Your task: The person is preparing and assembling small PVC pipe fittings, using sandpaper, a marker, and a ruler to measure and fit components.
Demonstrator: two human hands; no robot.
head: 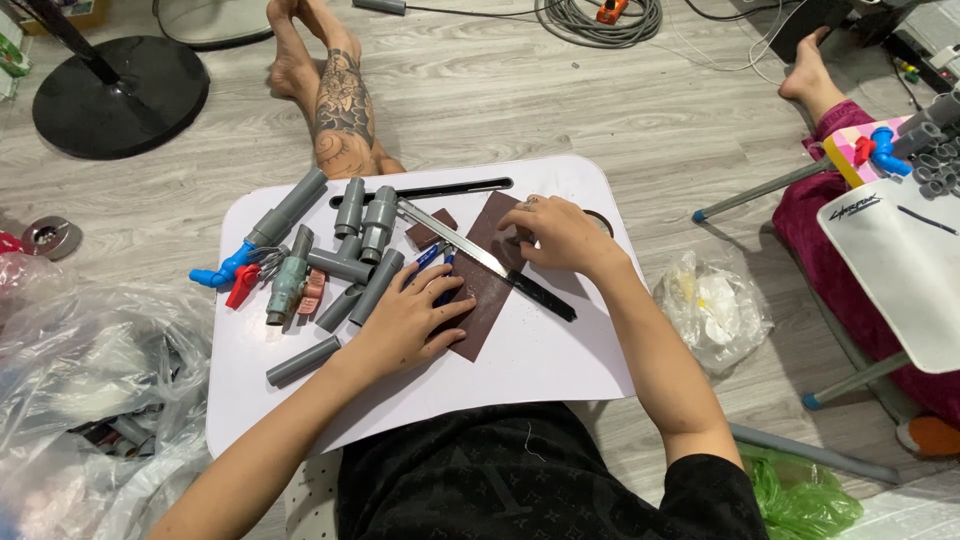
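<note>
A white lap table lies in front of me. My left hand rests flat, fingers spread, on a dark brown sheet of sandpaper, beside a few blue-tipped pens. My right hand presses fingertips on the sheet's upper part, next to a long blade with a black handle that lies across the sheet. A smaller brown piece sits above it.
Grey pipe pieces, a grey valve and a blue fitting with a red handle crowd the table's left. Plastic bags lie on the floor at both sides. Another person's legs, a fan base and a second table surround me.
</note>
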